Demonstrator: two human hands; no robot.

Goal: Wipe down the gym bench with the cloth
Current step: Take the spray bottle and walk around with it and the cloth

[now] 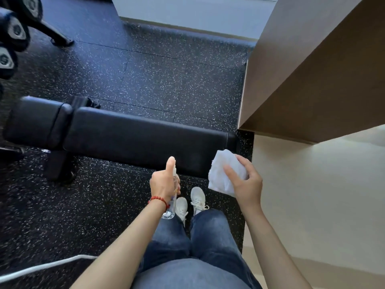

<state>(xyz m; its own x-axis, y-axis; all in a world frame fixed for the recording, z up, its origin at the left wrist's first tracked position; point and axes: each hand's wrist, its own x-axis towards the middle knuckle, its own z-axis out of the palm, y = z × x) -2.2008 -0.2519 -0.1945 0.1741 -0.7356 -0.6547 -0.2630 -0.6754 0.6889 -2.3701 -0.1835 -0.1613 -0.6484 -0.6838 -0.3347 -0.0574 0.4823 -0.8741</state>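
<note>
while left hand grips spray bottle, right hand holds cloth just above bench end.

The bench top is being left open, while its right end is being crowded by the wooden counter.

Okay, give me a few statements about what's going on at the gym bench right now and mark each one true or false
1. The right hand holds a white cloth. True.
2. The cloth is pressed flat on the bench. False: it is held in the air, above the bench's near right end.
3. The left hand grips a clear spray bottle. True.
4. The left wrist is bare. False: it wears a red bracelet.
5. Dumbbells lie on the bench. False: they sit at the upper left, apart from it.
</note>
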